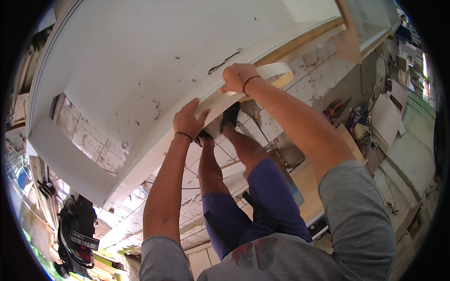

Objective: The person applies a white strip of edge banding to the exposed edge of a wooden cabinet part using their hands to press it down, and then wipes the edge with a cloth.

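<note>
My right hand (238, 78) grasps the looped white strip (273, 70) at the white cabinet's (136, 51) near long edge, my left hand (187, 121) spread unclenched farther left; uneven pressure could skew the strip, or its loose loop snag.

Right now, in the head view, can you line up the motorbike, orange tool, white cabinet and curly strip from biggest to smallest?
1. White cabinet
2. Motorbike
3. Curly strip
4. Orange tool

That's only how big they look; the strip is nearer the camera than the tool.
</note>
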The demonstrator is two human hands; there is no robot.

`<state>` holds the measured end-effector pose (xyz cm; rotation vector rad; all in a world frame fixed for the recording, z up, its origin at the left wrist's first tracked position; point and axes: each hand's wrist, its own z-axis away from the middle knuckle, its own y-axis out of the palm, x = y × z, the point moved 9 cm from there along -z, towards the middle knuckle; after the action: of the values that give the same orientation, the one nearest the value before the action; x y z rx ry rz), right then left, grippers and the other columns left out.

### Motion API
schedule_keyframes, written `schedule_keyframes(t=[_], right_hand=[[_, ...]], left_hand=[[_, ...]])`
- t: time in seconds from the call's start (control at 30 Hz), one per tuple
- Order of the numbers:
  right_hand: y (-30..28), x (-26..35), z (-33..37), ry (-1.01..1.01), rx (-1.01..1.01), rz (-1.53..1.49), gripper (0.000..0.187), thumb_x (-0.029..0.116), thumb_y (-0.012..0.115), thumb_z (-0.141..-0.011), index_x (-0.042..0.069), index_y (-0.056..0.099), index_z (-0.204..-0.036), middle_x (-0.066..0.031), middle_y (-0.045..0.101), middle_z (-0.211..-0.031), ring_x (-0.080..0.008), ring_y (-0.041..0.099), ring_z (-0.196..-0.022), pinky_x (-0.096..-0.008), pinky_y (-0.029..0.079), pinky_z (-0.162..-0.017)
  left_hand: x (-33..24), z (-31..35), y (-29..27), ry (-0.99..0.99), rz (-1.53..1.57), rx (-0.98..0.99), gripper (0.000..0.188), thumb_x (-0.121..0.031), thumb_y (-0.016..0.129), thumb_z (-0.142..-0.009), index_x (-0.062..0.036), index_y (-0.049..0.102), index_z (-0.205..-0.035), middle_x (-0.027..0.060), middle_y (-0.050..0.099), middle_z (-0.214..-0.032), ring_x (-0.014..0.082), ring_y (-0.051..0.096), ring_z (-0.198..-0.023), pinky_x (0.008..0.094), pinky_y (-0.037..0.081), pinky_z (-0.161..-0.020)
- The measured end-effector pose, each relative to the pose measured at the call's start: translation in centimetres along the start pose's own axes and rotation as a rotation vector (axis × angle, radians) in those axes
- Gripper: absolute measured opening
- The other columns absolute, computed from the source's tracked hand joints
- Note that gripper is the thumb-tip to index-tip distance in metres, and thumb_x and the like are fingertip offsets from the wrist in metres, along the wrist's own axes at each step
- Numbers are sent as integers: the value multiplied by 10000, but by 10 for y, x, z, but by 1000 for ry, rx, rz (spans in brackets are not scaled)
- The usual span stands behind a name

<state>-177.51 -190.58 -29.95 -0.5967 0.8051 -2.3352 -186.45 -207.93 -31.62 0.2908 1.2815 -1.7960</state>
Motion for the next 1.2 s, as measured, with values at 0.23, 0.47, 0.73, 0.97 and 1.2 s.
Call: schedule_keyframes(t=[0.23,0.47,0.73,0.97,1.2], right_hand=[[1,-7,6,-22,98,-67,368,426,713,-732,114,724,-926,-123,696,-975,-290,665,-946,-404,499,-813],[-8,-23,22,-256,172,-196,303,347,654,-758,70,707,-868,-180,685,-891,-324,659,-911,-425,510,-786],[-132,-214,56,-460,112,-201,314,310,686,-788,2,631,-815,-149,620,-745,-306,598,-720,-401,460,-683],[-173,-263,63,-230,132,-19,347,350,659,-818,3,643,-819,-179,605,-686,-355,591,-679,-429,448,-638],[-156,-277,41,-232,63,34,365,366,649,-832,4,648,-880,-177,614,-691,-348,598,-693,-430,449,-642]], left_hand=[[-18,-30,15,-365,19,136,506,-560,583,-822,-148,649,-1109,106,681,-1039,334,627,-982,433,496,-834],[1,-27,23,-380,393,167,448,-346,728,-795,-41,654,-1114,147,676,-1087,226,644,-1033,326,481,-904],[-14,-15,9,-482,69,33,458,-475,658,-816,-118,679,-1103,72,664,-1140,255,608,-1095,372,439,-972],[-82,-36,32,-324,-69,-140,375,-418,637,-859,-169,666,-1137,15,620,-1234,212,544,-1187,466,327,-1045],[-104,-50,36,-157,-75,-320,286,-298,655,-851,-177,677,-1109,19,660,-1138,181,594,-1072,384,367,-939]])
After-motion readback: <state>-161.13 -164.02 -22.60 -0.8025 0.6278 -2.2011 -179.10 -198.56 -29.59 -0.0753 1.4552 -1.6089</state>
